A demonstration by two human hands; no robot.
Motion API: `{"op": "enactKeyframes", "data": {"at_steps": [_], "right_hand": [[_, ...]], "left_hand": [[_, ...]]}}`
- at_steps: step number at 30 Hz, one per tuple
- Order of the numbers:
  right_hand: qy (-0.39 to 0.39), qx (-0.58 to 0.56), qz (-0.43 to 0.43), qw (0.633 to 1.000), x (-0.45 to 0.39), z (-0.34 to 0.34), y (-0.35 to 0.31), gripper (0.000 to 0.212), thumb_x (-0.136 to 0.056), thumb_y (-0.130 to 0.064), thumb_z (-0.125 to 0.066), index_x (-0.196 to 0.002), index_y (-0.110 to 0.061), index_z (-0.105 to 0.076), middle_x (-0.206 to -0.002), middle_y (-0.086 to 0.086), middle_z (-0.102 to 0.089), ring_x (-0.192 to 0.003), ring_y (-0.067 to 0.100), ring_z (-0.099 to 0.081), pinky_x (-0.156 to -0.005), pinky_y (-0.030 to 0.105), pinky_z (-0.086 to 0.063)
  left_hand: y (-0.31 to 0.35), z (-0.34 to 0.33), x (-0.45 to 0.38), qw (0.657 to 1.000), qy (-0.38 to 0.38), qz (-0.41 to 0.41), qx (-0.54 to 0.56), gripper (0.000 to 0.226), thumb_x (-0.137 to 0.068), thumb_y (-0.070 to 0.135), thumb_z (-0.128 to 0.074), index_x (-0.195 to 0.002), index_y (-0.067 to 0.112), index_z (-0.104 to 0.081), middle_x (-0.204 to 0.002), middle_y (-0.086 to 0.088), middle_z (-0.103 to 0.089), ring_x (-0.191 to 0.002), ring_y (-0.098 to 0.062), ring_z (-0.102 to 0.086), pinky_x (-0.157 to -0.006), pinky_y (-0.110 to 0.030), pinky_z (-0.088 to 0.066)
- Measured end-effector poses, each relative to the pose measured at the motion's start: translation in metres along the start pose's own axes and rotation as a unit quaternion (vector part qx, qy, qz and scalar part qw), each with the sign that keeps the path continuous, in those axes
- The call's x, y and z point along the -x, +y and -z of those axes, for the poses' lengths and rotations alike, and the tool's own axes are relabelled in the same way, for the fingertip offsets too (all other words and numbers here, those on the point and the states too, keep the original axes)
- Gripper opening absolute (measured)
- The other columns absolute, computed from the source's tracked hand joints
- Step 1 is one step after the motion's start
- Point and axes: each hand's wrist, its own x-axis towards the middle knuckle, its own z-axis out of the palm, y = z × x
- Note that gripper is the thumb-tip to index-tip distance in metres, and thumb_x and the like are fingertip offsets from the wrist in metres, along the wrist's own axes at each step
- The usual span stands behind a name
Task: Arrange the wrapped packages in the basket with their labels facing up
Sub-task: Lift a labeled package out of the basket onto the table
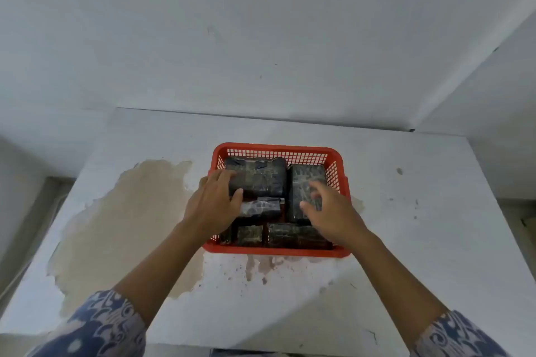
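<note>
Near the far edge of the white table (406, 226), about midway along it, a red plastic basket (278, 149) is seen in the head view. Several dark wrapped packages are packed inside it. A large package (261, 180) lies at the basket's far left corner, and a second large package (304, 182) is set along the right wall. A small pale-wrapped package (261, 207) sits in the middle. Two more packages (250, 235) (293, 236) are lined against the near wall. Labels cannot be made out.

The left hand (213, 206) is clasped on the left end of the far-left package, fingers on top and thumb against its near side. The right hand (330, 211) is held over the right-side package, fingers loosely spread; contact cannot be confirmed. Patterned blue sleeves (95, 327) are visible at the near edge. A tan patch of worn paint (124, 226) is noted left of the basket.
</note>
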Motion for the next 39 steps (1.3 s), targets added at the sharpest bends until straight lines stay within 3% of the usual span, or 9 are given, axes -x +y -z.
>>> {"op": "enactKeyframes", "data": {"at_steps": [6,9,13,16,20,22,26,31,39], "right_hand": [[-0.012,0.083,-0.052,0.995,-0.019,-0.028,0.008,0.064,-0.096,-0.047,-0.058,-0.15,-0.023,-0.034,-0.152,0.004,-0.04,-0.135,0.026,-0.043,-0.103,0.045,-0.048],[0.0,0.132,-0.069,0.989,-0.03,-0.041,0.008,0.07,-0.095,-0.046,-0.06,-0.152,-0.018,-0.029,-0.159,0.01,-0.029,-0.142,0.032,-0.034,-0.112,0.046,-0.04],[0.032,0.153,-0.092,0.983,-0.042,-0.055,0.008,0.079,-0.094,-0.051,-0.058,-0.155,-0.017,-0.021,-0.165,0.015,-0.015,-0.147,0.037,-0.023,-0.115,0.048,-0.032],[0.041,0.179,-0.105,0.977,-0.051,-0.066,0.008,0.082,-0.092,-0.056,-0.057,-0.154,-0.018,-0.019,-0.164,0.016,-0.014,-0.145,0.04,-0.024,-0.115,0.052,-0.034],[0.023,0.199,-0.126,0.972,-0.054,-0.079,0.008,0.096,-0.087,-0.062,-0.06,-0.156,-0.02,-0.007,-0.165,0.017,-0.007,-0.147,0.046,-0.016,-0.115,0.059,-0.029],[0.018,0.203,-0.126,0.971,-0.054,-0.083,0.012,0.103,-0.085,-0.065,-0.062,-0.157,-0.021,-0.002,-0.165,0.016,-0.003,-0.148,0.046,-0.013,-0.115,0.058,-0.027],[0.019,0.186,-0.12,0.975,-0.054,-0.081,0.017,0.107,-0.081,-0.068,-0.065,-0.157,-0.024,-0.004,-0.165,0.014,-0.002,-0.148,0.042,-0.014,-0.115,0.055,-0.028],[0.035,0.121,-0.109,0.986,-0.055,-0.072,0.017,0.101,-0.081,-0.058,-0.072,-0.156,-0.024,-0.012,-0.165,0.012,-0.007,-0.147,0.038,-0.017,-0.116,0.055,-0.029],[0.033,-0.036,-0.098,0.994,-0.041,-0.057,0.02,0.098,-0.087,-0.054,-0.069,-0.155,-0.038,-0.001,-0.169,0.0,-0.003,-0.153,0.028,-0.008,-0.117,0.06,-0.026]], "left_hand": [[-0.029,-0.016,-0.023,0.996,0.028,0.048,-0.065,0.056,-0.096,0.032,-0.055,-0.144,0.012,-0.037,-0.158,-0.011,-0.03,-0.136,-0.034,-0.036,-0.092,-0.051,-0.049],[-0.042,-0.029,-0.03,0.997,0.017,0.05,-0.055,0.061,-0.096,0.03,-0.054,-0.15,0.012,-0.031,-0.161,-0.011,-0.024,-0.137,-0.036,-0.038,-0.092,-0.053,-0.05],[-0.048,-0.043,-0.029,0.999,0.029,0.042,-0.009,0.068,-0.096,0.027,-0.057,-0.154,0.017,-0.023,-0.164,-0.004,-0.016,-0.122,-0.032,-0.055,-0.073,-0.04,-0.057],[-0.051,-0.048,-0.028,0.998,0.051,0.035,0.003,0.066,-0.097,0.025,-0.057,-0.154,0.018,-0.024,-0.163,-0.001,-0.018,-0.104,-0.03,-0.063,-0.061,-0.033,-0.055],[-0.054,-0.05,-0.028,0.997,0.066,0.027,0.013,0.063,-0.095,0.023,-0.062,-0.15,0.014,-0.033,-0.16,-0.004,-0.026,-0.087,-0.025,-0.067,-0.051,-0.01,-0.035],[-0.055,-0.051,-0.029,0.997,0.072,0.022,0.017,0.061,-0.094,0.022,-0.064,-0.148,0.012,-0.037,-0.159,-0.006,-0.03,-0.086,-0.025,-0.068,-0.052,-0.007,-0.03],[-0.057,-0.054,-0.03,0.997,0.078,0.021,0.015,0.062,-0.094,0.024,-0.063,-0.149,0.013,-0.036,-0.159,-0.006,-0.029,-0.088,-0.026,-0.068,-0.052,-0.008,-0.032],[-0.057,-0.055,-0.03,0.997,0.077,0.025,-0.001,0.066,-0.094,0.028,-0.064,-0.15,0.014,-0.034,-0.16,-0.005,-0.029,-0.092,-0.027,-0.068,-0.052,-0.009,-0.031],[-0.059,-0.057,-0.029,0.996,0.092,0.005,-0.006,0.064,-0.092,0.025,-0.066,-0.148,0.011,-0.037,-0.158,-0.008,-0.032,-0.087,-0.029,-0.068,-0.051,-0.009,-0.029]]}}
